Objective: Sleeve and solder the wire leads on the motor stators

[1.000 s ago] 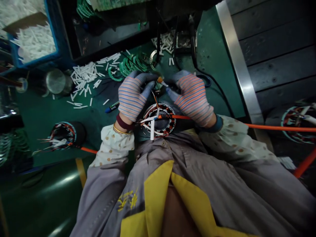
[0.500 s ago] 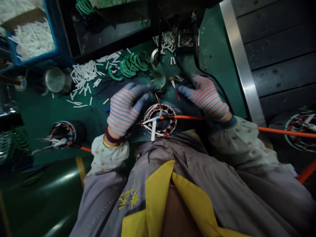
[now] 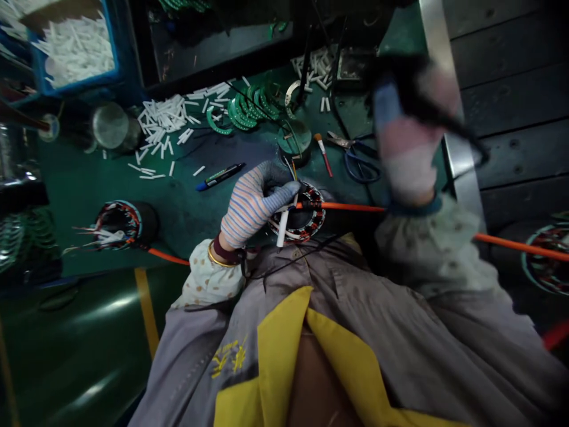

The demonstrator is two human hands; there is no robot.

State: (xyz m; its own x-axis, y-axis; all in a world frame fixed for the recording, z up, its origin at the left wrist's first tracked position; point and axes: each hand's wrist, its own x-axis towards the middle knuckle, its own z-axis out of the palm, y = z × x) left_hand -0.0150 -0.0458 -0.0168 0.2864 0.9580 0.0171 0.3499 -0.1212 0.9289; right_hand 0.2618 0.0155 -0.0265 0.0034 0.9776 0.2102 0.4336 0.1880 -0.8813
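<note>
Currently: left hand [image 3: 260, 204], striped knit glove, closed on wire leads [image 3: 291, 171] rising from stator [image 3: 313, 201], near centre, just before my grey work coat [image 3: 347, 296]. Orange lead [image 3: 342, 207] runs right from stator; white sleeve tube [image 3: 281, 233] lies across its near side. Right hand [image 3: 411, 133] raised far right, blurred: grasp, cannot tell. Far of stator: paintbrush [image 3: 323, 153], blue-handled scissors [image 3: 360, 166]. Far left: marker pen [image 3: 220, 176], loose white tubes [image 3: 162, 115].
</note>
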